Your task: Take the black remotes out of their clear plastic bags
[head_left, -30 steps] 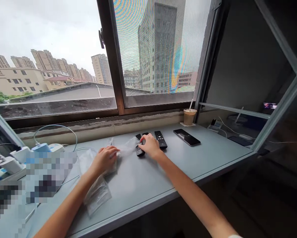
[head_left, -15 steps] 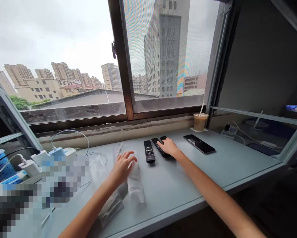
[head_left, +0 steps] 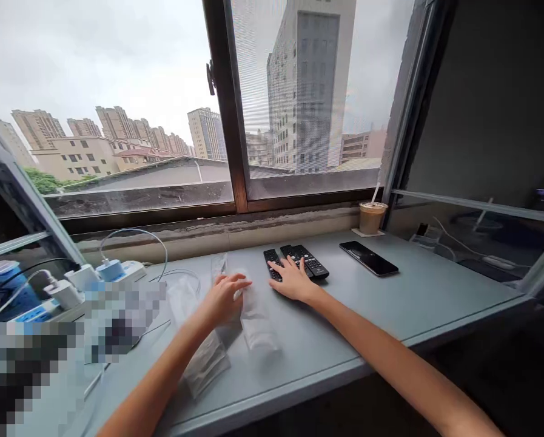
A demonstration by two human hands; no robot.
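Three remotes (head_left: pixel 299 262) | right hand (head_left: pixel 292 283) flat on nearest, fingers spread | left hand (head_left: pixel 222 298) flat on plastic bag (head_left: pixel 253 315)

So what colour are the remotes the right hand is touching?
Black. The remotes under the right hand are black with small pale buttons, seen in the head view.

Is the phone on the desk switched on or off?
It looks off: the phone lies flat on the desk with a dark, blank screen.
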